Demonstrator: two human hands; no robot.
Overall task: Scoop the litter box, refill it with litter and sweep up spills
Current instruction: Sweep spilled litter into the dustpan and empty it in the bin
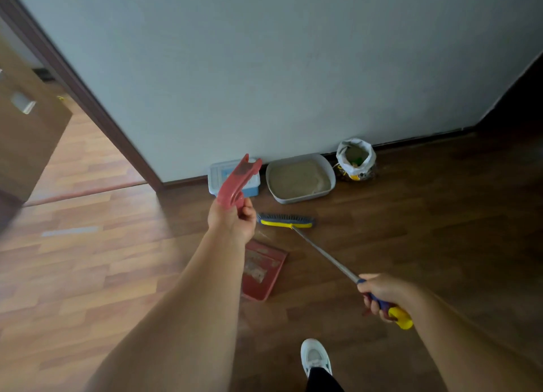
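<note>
As the head camera looks down: a person stands on the brown wood-plank floor [426, 215]; sweeping looks like the step in hand.
Left hand [232, 220]: fingers curled round a red plastic handle [239, 180], probably the dustpan's, though the join is hidden.
Right hand [382, 296]: clasped on the blue-and-yellow grip of the metal-shafted broom [323, 255].
Risk, broom: its blue-bristled head [286, 219] lies just in front of the litter box. A hard push could knock the box or flick grains past the pan.
Risk, dustpan: the flat red plastic dustpan [264, 269] holds pale sweepings, and tilting it could spill them back.
Litter box: grey-white plastic tray [293, 200] against the wall, filled with sandy litter.
Bag: white plastic sack [356, 156], open-topped, just beside the tray, with litter and something green inside.
Box: blue-and-white plastic box [217, 180], lidded, contents unseen.
</note>
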